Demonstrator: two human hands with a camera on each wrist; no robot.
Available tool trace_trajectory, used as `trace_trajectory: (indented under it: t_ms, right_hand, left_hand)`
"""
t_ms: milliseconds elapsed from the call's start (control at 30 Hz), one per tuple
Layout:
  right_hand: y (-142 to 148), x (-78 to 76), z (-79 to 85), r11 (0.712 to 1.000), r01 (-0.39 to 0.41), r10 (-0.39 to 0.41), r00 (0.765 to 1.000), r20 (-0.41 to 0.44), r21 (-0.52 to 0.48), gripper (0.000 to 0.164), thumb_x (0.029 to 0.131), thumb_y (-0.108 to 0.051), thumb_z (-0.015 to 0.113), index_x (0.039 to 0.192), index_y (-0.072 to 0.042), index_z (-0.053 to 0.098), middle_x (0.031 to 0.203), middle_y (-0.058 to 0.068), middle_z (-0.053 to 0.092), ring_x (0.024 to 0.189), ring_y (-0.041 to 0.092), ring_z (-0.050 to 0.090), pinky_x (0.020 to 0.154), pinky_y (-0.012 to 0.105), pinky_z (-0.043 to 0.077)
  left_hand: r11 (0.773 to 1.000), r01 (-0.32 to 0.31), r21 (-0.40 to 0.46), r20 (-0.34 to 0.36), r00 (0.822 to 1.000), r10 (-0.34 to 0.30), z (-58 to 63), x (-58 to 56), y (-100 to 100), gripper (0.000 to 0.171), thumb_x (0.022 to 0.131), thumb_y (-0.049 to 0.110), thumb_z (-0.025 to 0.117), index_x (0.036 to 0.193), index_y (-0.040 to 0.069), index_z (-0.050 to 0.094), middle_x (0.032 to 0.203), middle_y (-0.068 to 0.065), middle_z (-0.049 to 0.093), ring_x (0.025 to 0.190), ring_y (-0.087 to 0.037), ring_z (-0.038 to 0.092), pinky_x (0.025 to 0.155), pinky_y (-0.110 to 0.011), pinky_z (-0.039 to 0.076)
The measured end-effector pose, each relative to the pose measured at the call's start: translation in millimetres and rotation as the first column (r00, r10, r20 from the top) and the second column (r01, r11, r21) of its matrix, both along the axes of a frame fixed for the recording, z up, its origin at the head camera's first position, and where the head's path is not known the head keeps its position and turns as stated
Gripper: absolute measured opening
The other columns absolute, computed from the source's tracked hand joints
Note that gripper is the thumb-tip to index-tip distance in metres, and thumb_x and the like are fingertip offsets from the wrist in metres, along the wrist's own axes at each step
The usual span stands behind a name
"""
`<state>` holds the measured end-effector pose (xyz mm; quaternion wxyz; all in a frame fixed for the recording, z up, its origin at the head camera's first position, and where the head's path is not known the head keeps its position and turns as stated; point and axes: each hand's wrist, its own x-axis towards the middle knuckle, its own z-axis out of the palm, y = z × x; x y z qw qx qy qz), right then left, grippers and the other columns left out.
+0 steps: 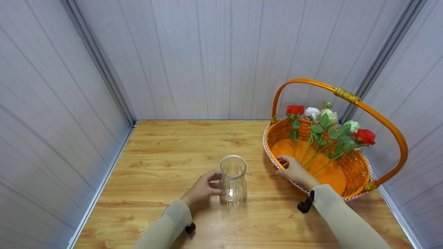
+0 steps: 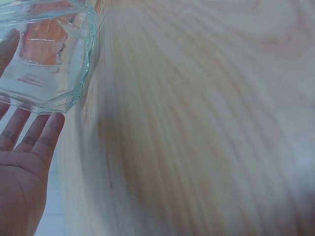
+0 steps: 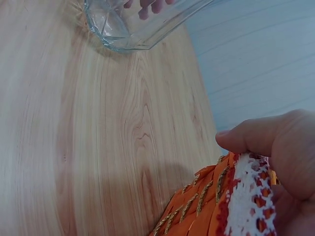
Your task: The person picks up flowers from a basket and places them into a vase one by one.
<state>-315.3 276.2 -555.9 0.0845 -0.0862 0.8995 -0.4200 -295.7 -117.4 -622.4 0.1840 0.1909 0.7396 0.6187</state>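
A clear glass vase [image 1: 233, 185] with a flared rim stands upright on the wooden table. At its left side is my left hand [image 1: 205, 189], thumb and fingers spread apart. In the left wrist view, the fairly straight fingers [image 2: 45, 137] reach the edge of the glass. My right hand [image 1: 294, 171] grips the near-left rim of an orange woven basket [image 1: 360, 169], the thumb outside and the other fingers inside, partly hidden. White and red lace trim [image 3: 251, 196] covers the rim there. Artificial roses, red [image 1: 364, 137] and white [image 1: 312, 112], lie in the basket with green stems.
The basket's tall arched handle [image 1: 384, 122] rises over the flowers on the right. Pale panel walls [image 1: 214, 58] enclose the table [image 1: 166, 155] at the back and both sides. Dark wrist straps [image 1: 305, 205] hang below the sleeves.
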Motion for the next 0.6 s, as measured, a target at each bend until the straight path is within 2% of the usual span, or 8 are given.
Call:
trace_trajectory:
  t_ms: [200, 400, 600]
  right_hand:
    - [0.1, 0.8, 2.3, 1.0, 0.008, -0.008, 1.0, -0.006, 0.028, 0.056, 0.095, -0.003, 0.074, 0.147, 0.006, 0.056, 0.133, 0.027, 0.065, 0.113, 0.037, 0.064, 0.096, 0.049, 0.058]
    - [1.2, -0.2, 2.4, 0.999, 0.009, -0.009, 1.0, -0.004, 0.048, 0.057, 0.096, -0.004, 0.074, 0.149, 0.004, 0.056, 0.132, 0.025, 0.066, 0.111, 0.034, 0.064, 0.097, 0.051, 0.057]
    - [2.4, -1.4, 3.2, 0.998, -0.029, 0.029, 1.0, -0.001, 0.055, 0.054, 0.098, -0.006, 0.075, 0.148, 0.002, 0.057, 0.132, 0.024, 0.066, 0.115, 0.035, 0.064, 0.098, 0.053, 0.057]
  left_hand:
    - [0.999, 0.03, 0.013, 0.022, 0.999, -0.03, -1.9, -12.9, 1.3, 0.066, 0.086, 0.006, 0.09, 0.144, 0.007, 0.058, 0.155, -0.018, 0.06, 0.146, -0.042, 0.057, 0.121, -0.049, 0.053]
    - [0.999, 0.043, 0.025, 0.023, 0.999, -0.044, -3.2, -22.7, 3.0, 0.064, 0.085, 0.004, 0.091, 0.142, 0.009, 0.061, 0.149, -0.013, 0.065, 0.144, -0.037, 0.058, 0.122, -0.048, 0.052]
    - [0.998, 0.051, 0.042, 0.045, 0.998, -0.053, -2.3, -32.2, 5.4, 0.064, 0.084, 0.0, 0.09, 0.14, 0.008, 0.061, 0.147, -0.014, 0.065, 0.143, -0.037, 0.059, 0.12, -0.046, 0.054]
